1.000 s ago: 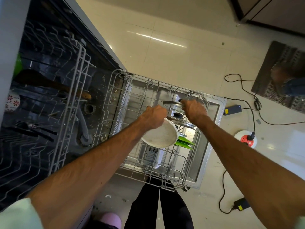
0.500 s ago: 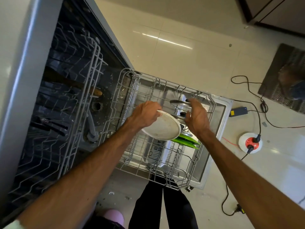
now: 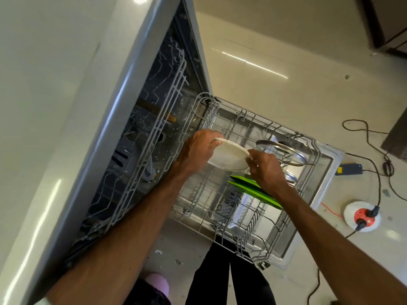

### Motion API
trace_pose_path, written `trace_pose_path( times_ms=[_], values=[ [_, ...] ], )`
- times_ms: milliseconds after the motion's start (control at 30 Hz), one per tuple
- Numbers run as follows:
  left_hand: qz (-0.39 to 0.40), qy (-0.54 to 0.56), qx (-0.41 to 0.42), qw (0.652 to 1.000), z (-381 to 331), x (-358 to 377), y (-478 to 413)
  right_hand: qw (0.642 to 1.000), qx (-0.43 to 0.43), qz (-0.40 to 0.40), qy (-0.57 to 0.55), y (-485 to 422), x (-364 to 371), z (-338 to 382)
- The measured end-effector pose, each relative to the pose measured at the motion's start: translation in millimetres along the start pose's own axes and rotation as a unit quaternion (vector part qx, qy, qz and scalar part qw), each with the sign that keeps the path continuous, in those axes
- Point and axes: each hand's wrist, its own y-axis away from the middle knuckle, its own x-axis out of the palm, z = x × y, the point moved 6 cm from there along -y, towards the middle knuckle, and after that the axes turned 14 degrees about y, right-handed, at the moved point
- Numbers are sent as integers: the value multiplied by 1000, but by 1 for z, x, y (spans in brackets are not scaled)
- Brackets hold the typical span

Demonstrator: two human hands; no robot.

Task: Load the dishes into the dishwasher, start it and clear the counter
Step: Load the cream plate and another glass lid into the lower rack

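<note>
A home kitchen: an open dishwasher [image 3: 120, 119] (lower rack [image 3: 217, 227] pulled out) on a glossy tiled floor [image 3: 286, 95].

**One head-worn view, looking steeply down**

We have a single wide-angle camera, worn on the person's head, and it looks forward and steeply down along both forearms. It sits close to the work. The left hand [image 3: 198, 150] and right hand [image 3: 266, 170], both gripping a white plate [image 3: 229, 157], sit in the middle of the frame. The lens bends the edges, so the open dishwasher [image 3: 116, 128] leans in from the left. Its pulled-out lower rack [image 3: 248, 230] lies just beneath the hands. The pale floor [image 3: 297, 102] spreads across the top and right, and the person's own legs [image 3: 211, 278] show at the bottom edge.
</note>
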Motion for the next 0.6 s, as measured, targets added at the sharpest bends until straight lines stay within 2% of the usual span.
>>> trace_pose_path(
  times_ms=[100, 233, 300, 600],
  values=[
    [-46, 18, -8, 999, -1, -14, 3, 999, -21, -11, 25, -20, -12, 9],
    [-168, 47, -105, 979, 15, -41, 8, 998, -2, -60, 31, -56, -34, 19],
    [-197, 53, -129, 970, 26, -50, 11, 995, 6, -89, 38, -71, -46, 27],
    [-164, 62, -171, 970, 37, -34, 14, 993, -9, -43, 111, -92, -36, 49]
  ],
)
